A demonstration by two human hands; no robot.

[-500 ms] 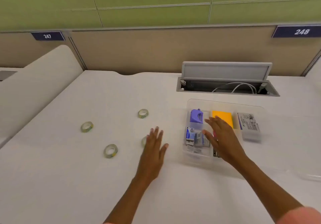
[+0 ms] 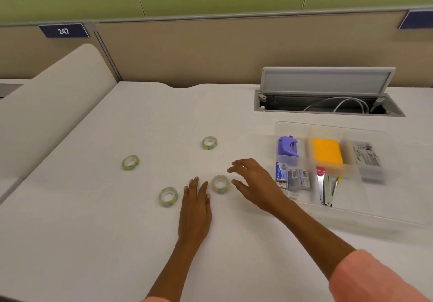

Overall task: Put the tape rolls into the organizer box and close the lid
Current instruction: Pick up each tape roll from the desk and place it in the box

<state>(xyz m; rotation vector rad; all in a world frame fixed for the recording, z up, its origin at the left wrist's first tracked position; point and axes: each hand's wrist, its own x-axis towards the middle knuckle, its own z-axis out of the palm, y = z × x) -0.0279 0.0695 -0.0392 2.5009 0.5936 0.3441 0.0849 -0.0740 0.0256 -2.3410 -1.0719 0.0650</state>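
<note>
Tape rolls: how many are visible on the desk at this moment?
4. One far roll, one at far left, one left of the left hand, one between the left hand and right hand. None visible in the organizer box.

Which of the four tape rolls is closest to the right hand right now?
The roll lying between the two hands: it sits just beside the right hand, under its spread fingers. The other three lie farther left or farther back.
</note>
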